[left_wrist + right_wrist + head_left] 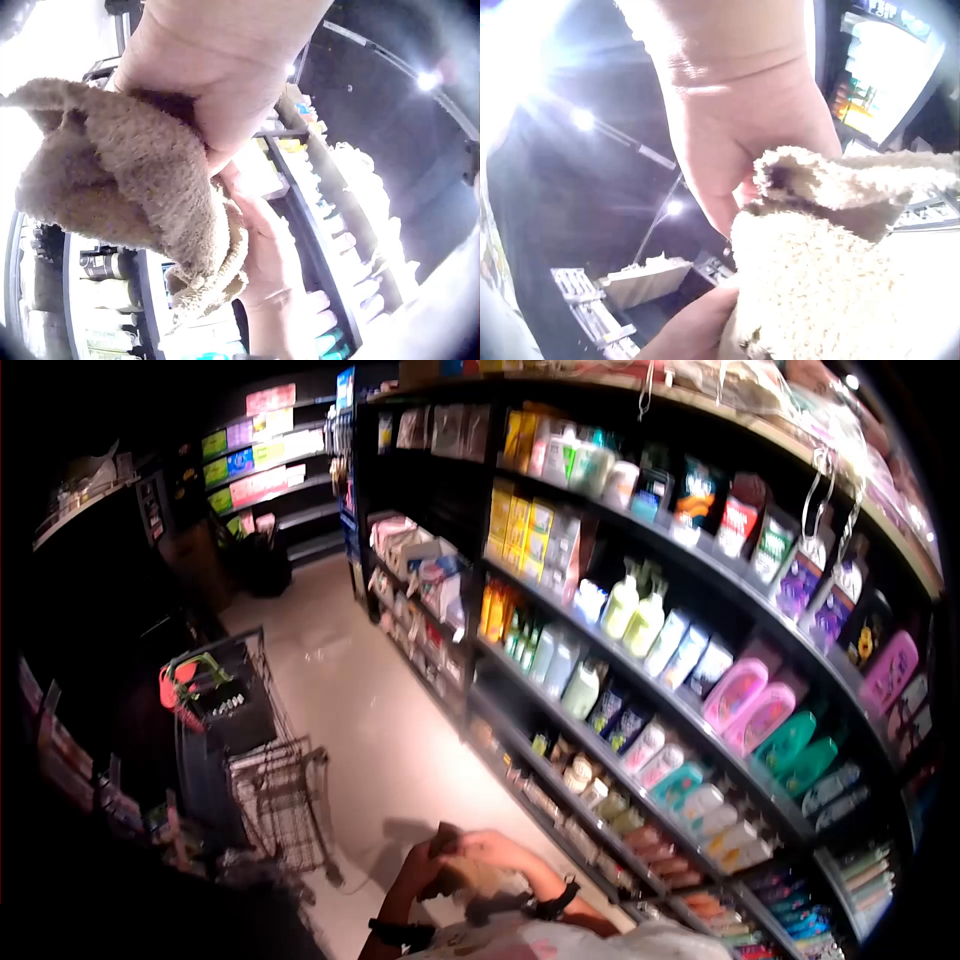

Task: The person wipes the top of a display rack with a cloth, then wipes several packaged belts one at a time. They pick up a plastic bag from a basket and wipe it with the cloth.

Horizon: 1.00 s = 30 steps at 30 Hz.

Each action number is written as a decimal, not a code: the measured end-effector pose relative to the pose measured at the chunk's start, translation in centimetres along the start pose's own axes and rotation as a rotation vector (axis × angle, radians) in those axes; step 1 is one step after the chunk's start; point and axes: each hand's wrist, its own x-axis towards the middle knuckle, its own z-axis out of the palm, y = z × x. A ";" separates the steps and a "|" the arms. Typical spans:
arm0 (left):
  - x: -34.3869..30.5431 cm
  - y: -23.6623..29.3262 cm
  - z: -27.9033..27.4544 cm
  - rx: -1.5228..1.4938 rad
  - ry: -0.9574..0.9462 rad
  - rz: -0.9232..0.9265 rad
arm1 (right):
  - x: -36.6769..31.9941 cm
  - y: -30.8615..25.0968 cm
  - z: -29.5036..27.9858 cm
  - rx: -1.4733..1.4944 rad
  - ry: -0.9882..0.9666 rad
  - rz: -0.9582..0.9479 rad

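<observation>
Both hands hold a brown, fluffy cloth point(468, 878) in front of the body, low in the head view. The left hand point(422, 868) grips it from one side and the right hand point(492, 848) from the other, with the two hands close together. In the left wrist view the cloth point(142, 172) hangs in thick folds below the left hand point(225, 105), whose fingers are mostly hidden behind it. Bunched fabric lies against the right palm point(266, 251) there. From the right wrist, the cloth point(817, 285) looks pale in the glare, one rolled edge across the right hand's fingers.
To the right stands a long shelf unit point(645, 525) filled with bottles, tubes and boxes. A wire shopping cart point(280, 790) is at the left, with a black item and green and red things on it. Pale floor point(345, 660) runs toward lit shelves point(270, 455) at the back.
</observation>
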 end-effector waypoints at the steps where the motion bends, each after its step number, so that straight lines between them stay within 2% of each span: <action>1: 1.6 -0.1 0.0 0.039 -0.009 0.012 | 0.3 0.6 -0.7 -0.019 0.075 0.002; 2: 2.9 -0.7 -0.2 0.022 -0.066 0.076 | 0.6 1.7 -1.1 0.074 0.117 -0.042; 3: 8.1 1.8 -0.9 0.032 -0.070 0.054 | 3.8 2.2 -6.2 0.099 0.118 -0.038; 5: 11.6 5.9 -1.5 0.088 -0.257 0.036 | 5.7 2.6 -10.4 0.053 0.144 -0.172; 6: 13.5 7.7 -1.8 0.095 -0.243 0.213 | 7.3 3.8 -12.5 0.054 0.145 -0.127; 7: 14.6 9.0 -2.1 0.132 -0.189 0.197 | 8.0 2.3 -13.6 0.059 0.219 -0.144; 9: 18.4 7.2 -2.7 0.028 -0.177 0.198 | 9.3 0.7 -15.9 -0.071 0.315 -0.126; 10: 19.1 8.7 -3.2 -0.022 -0.243 0.029 | 9.5 -2.0 -16.5 -0.095 0.394 -0.113; 11: 19.5 10.4 -3.8 -0.020 -0.319 -0.160 | 10.3 -1.0 -16.8 -0.060 0.487 -0.290; 13: 22.8 8.9 -3.4 -0.092 -0.264 0.134 | 11.2 0.8 -18.1 -0.137 0.611 -0.341; 15: 26.1 8.8 -4.2 0.011 -0.223 0.164 | 11.0 0.9 -18.8 0.043 0.671 -0.091; 17: 29.4 8.7 -5.2 0.206 -0.199 0.188 | 12.0 1.9 -19.5 0.045 0.764 0.056; 19: 32.1 9.2 -5.4 0.055 -0.134 0.424 | 14.3 2.3 -20.8 -0.063 0.792 0.037; 20: 33.6 8.8 -6.0 0.146 -0.075 0.398 | 15.8 2.5 -21.7 -0.106 0.805 -0.038; 21: 34.9 8.4 -6.9 0.241 -0.023 0.370 | 17.5 2.1 -22.5 -0.093 0.767 -0.035; 22: 35.1 10.8 -8.1 0.223 -0.098 0.102 | 19.4 2.6 -23.1 -0.104 0.754 -0.074; 23: 36.8 9.3 -9.0 0.266 -0.047 0.226 | 21.4 3.3 -23.8 -0.121 0.746 -0.113; 25: 39.0 9.4 -11.9 0.117 0.007 0.218 | 25.5 3.2 -24.4 0.052 0.671 0.054; 26: 41.1 8.0 -13.6 0.117 0.076 0.396 | 28.0 2.9 -24.9 0.023 0.637 0.097; 27: 43.5 7.1 -15.8 0.324 0.256 0.720 | 30.6 2.6 -25.3 -0.003 0.605 0.137; 30: 46.3 9.5 -22.4 0.469 0.431 0.636 | 39.0 1.7 -26.5 -0.024 0.522 0.070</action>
